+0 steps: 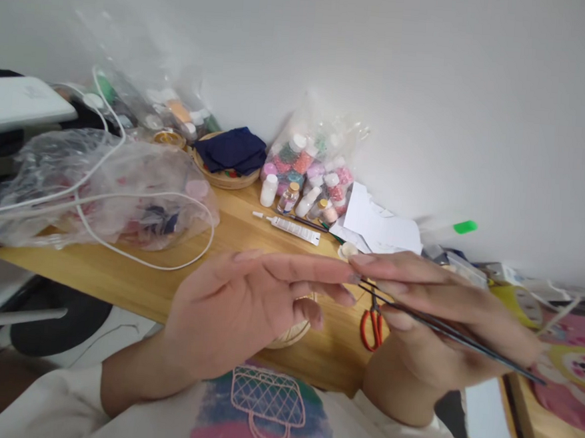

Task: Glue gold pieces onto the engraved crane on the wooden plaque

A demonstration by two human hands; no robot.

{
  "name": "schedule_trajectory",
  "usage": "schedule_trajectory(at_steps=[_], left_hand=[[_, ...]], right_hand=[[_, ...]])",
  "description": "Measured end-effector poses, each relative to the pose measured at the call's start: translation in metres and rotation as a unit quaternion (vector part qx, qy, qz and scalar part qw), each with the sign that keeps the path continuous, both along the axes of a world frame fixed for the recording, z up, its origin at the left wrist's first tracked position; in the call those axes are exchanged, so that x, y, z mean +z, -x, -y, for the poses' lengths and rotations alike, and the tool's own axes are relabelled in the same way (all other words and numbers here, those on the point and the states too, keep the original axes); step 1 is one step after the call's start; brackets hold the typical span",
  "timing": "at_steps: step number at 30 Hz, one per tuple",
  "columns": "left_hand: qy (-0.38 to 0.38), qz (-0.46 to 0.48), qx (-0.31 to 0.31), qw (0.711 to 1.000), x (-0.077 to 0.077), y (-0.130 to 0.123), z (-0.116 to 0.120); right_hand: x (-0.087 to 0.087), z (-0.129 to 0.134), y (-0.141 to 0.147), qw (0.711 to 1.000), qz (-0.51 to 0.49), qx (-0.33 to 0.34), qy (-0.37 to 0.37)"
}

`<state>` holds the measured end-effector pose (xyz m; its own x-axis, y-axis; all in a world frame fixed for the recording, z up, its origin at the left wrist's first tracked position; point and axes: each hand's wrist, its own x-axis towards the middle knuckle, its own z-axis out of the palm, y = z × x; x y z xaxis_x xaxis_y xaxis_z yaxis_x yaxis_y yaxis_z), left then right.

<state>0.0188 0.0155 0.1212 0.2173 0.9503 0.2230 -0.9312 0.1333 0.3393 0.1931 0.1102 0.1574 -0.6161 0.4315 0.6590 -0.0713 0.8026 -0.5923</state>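
Seemingly a home craft corner, wooden table point(236, 232), bagged jars point(304, 161), white tube point(295, 230)

The left hand point(240, 315) covers most of a round object point(291, 336); the white tube point(296, 230) has print too small to read.

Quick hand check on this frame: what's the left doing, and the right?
Left hand: open, one finger outstretched; anything on its tip is unclear.
Right hand: closed, holding dark tweezers.
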Motion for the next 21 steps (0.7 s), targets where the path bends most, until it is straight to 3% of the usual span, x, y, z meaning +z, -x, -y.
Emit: schedule_trajectory(at_steps=[8, 21], left_hand=[[-0.011, -0.053, 0.028, 0.998, -0.0033, -0.0003, 0.001], [-0.011, -0.023, 0.001, 1.0, -0.0004, 0.001, 0.0027]], right_hand=[[0.0051, 0.0009, 0.0011, 0.999, -0.016, -0.01, -0.036], [0.0103, -0.0022, -0.0041, 0.995, 0.012, -0.02, -0.096]])
